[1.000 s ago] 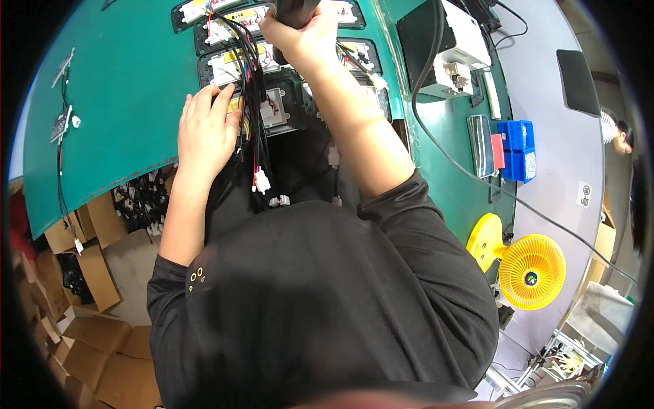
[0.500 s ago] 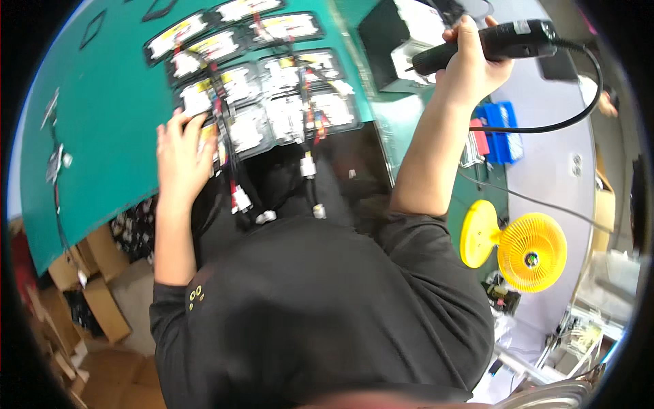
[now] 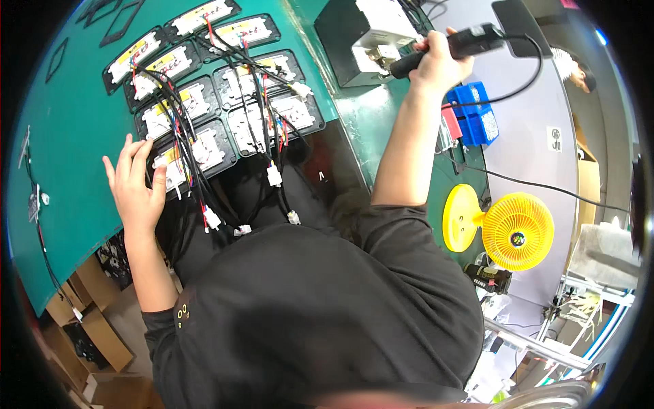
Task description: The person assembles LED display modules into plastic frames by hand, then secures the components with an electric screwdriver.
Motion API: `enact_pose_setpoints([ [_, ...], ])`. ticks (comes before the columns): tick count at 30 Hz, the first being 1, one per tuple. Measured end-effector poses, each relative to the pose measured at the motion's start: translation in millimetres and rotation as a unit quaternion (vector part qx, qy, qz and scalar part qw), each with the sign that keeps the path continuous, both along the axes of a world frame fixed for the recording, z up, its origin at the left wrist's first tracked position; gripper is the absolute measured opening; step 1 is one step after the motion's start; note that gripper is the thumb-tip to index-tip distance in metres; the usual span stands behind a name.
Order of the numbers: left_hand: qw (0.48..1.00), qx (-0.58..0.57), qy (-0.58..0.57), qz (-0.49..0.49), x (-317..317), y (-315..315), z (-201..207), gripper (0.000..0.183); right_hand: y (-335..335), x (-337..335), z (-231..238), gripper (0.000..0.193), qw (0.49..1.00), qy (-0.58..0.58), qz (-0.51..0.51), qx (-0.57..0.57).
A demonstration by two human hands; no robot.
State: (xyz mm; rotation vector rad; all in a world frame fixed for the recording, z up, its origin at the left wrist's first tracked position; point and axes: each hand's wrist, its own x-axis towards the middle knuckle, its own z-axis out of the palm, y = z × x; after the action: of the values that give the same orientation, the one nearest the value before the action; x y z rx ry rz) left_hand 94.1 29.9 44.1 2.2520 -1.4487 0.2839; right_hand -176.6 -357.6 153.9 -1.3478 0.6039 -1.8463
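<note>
My right hand (image 3: 439,68) is wrapped round a black corded electric screwdriver (image 3: 480,41), held nearly level. Its front end is at the metal fitting on the face of a black-and-white box (image 3: 340,44); whether they touch I cannot tell. My left hand (image 3: 138,194) has its fingers apart, with fingertips at the left edge of the nearest black tray-like housing (image 3: 228,151). Several such housings with white inserts stand in rows on the green table. Bundled black cables (image 3: 184,146) run across them, ending in white connectors (image 3: 274,175) that hang over the near edge.
A yellow fan (image 3: 518,232) stands at the right. Near the wall is a blue parts bin (image 3: 477,112) beside a red one. Black frames (image 3: 122,24) lie far left, and a loose cable (image 3: 39,232) lies along the left side. Cardboard boxes (image 3: 99,313) sit below the table.
The whole view has shifted, with the scene now further left. My right hand has brought the screwdriver's front end close to the box's metal fitting. My left hand's fingers have spread wider.
</note>
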Motion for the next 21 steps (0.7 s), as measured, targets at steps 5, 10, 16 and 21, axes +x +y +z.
enact_pose_setpoints([
  [5, 0.998, -0.053, -0.022, -0.022, 7, 2, 1, 0.032, 80, 59, 13, 0.038, 0.988, -0.005, 0.14, 0.061],
  [10, 0.998, -0.054, -0.023, -0.008, 7, 5, -7, 0.034, 136, 154, -8, 0.035, 0.947, 0.018, 0.314, 0.07],
  [16, 0.999, -0.036, 0.001, 0.007, 7, 1, -6, 0.036, 149, 218, -40, 0.027, 0.96, 0.128, 0.249, -0.008],
  [21, 0.998, -0.051, 0.037, -0.005, 11, 2, -6, 0.036, 149, 223, -47, 0.025, 0.956, 0.177, 0.229, 0.038],
])
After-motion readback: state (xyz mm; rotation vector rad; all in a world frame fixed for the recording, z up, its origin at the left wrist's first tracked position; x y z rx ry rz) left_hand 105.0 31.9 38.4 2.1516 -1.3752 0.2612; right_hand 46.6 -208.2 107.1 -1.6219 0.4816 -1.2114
